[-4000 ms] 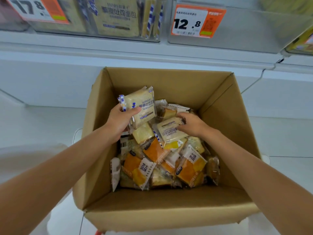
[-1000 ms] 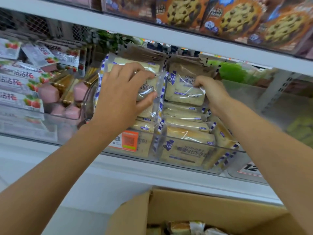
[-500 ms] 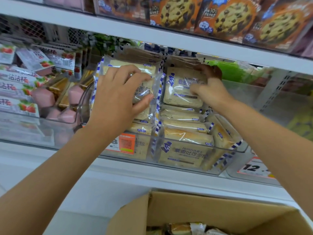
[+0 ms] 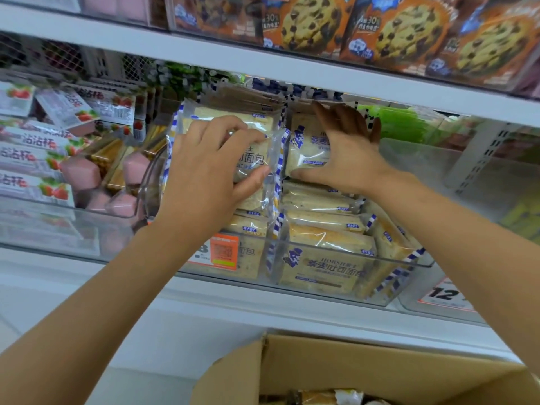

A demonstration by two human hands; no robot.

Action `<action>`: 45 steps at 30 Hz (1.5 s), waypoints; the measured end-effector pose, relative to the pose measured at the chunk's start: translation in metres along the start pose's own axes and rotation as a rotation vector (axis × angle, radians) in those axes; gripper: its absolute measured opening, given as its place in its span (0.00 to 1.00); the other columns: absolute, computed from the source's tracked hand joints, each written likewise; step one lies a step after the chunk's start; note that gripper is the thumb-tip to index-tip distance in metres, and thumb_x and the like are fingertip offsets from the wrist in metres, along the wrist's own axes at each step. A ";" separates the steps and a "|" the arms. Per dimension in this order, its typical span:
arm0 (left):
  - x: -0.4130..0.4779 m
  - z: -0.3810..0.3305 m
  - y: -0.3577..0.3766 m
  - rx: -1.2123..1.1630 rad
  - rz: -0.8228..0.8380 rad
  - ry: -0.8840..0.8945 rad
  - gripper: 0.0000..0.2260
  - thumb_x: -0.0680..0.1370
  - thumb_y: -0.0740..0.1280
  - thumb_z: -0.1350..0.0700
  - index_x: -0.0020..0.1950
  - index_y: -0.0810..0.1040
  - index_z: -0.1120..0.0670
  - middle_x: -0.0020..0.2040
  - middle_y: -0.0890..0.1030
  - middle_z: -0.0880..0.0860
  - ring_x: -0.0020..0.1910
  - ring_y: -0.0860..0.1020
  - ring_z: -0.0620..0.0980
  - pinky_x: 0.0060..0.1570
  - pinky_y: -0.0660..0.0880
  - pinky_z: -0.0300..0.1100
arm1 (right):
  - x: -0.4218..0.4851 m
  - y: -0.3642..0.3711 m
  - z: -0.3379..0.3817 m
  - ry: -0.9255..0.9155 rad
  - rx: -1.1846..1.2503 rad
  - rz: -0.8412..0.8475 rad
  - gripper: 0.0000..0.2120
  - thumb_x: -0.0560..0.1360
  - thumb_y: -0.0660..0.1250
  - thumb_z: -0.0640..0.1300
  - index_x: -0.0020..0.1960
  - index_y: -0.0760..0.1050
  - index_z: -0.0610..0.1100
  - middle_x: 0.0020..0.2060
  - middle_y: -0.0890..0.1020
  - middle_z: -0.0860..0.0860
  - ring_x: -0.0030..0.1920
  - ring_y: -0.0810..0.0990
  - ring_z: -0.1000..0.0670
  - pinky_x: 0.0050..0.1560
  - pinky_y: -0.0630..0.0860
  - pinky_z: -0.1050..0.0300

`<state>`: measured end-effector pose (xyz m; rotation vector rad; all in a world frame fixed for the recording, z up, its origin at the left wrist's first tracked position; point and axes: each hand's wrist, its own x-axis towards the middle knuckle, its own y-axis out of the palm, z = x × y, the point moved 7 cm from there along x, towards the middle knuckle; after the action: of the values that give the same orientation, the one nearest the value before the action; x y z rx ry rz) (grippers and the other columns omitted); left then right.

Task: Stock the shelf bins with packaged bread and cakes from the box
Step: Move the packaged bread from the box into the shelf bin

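Note:
Stacks of white-and-blue wrapped bread packets fill a clear shelf bin. My left hand grips the top bread packet of the left stack, fingers curled over its upper edge and thumb under it. My right hand lies with straight, spread fingers on the top packet of the right stack, pressing it back under the shelf above. The cardboard box stands below the shelf, with a few packets showing at its bottom edge.
Strawberry-printed boxes and pink packs fill the bin to the left. Chocolate-chip cookie packs line the upper shelf. Green packets lie behind on the right. An orange price tag sits on the bin front.
Both hands came up from the box to the bin, each with a bread packet. In the last second my right hand's fingers spread flat and pushed its packet deeper; my left hand barely moved.

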<state>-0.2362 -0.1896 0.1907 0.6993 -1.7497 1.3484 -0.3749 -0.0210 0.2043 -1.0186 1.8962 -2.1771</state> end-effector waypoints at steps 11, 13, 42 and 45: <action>0.000 -0.002 -0.001 0.012 -0.004 0.021 0.17 0.78 0.64 0.44 0.62 0.79 0.53 0.59 0.77 0.54 0.55 0.70 0.55 0.53 0.56 0.37 | 0.001 0.003 -0.005 -0.097 -0.010 -0.103 0.51 0.59 0.60 0.79 0.77 0.53 0.58 0.74 0.61 0.51 0.74 0.57 0.44 0.73 0.56 0.38; 0.000 -0.001 -0.001 0.007 -0.003 0.017 0.18 0.79 0.64 0.44 0.62 0.79 0.52 0.60 0.77 0.54 0.56 0.70 0.54 0.53 0.57 0.39 | -0.002 0.007 -0.009 -0.081 -0.024 -0.068 0.50 0.62 0.53 0.81 0.78 0.47 0.60 0.76 0.56 0.53 0.77 0.51 0.45 0.74 0.46 0.34; -0.125 -0.168 0.005 -0.240 0.790 -0.384 0.08 0.80 0.64 0.48 0.53 0.76 0.51 0.45 0.80 0.48 0.45 0.78 0.51 0.47 0.77 0.48 | -0.290 -0.025 -0.028 0.111 0.294 0.134 0.11 0.76 0.65 0.43 0.58 0.75 0.46 0.45 0.77 0.53 0.43 0.76 0.50 0.44 0.76 0.52; -0.194 -0.179 0.036 -0.282 0.995 -0.513 0.08 0.80 0.65 0.47 0.51 0.77 0.50 0.49 0.82 0.48 0.48 0.79 0.48 0.51 0.77 0.48 | -0.371 0.024 -0.071 0.290 0.314 0.491 0.13 0.77 0.65 0.44 0.61 0.75 0.46 0.50 0.80 0.52 0.50 0.79 0.47 0.50 0.76 0.53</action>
<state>-0.1169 -0.0166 0.0272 -0.0578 -2.8429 1.5401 -0.1325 0.2076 0.0244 -0.1658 1.5960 -2.2879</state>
